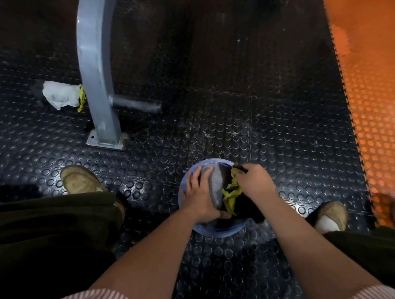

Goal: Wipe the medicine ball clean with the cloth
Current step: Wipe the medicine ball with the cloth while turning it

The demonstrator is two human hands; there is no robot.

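The medicine ball [215,187], blue, grey and black, sits on the black studded floor [235,100] between the person's 2 tan shoes, near the middle of the view. The left hand [200,193] rests on the ball's left side, its fingers [193,176] spread and laid flat over the curve, gripping nothing. The right hand [254,180] is on the ball's right side, its fingers curled round a bunched yellow-green and black cloth [231,193], which lies against the ball's top. Far left, a grey metal post [97,74] is bolted to the floor, with a crumpled white rag [60,94] lying just to its left. An orange studded mat [378,92] runs along the right edge of the black floor.
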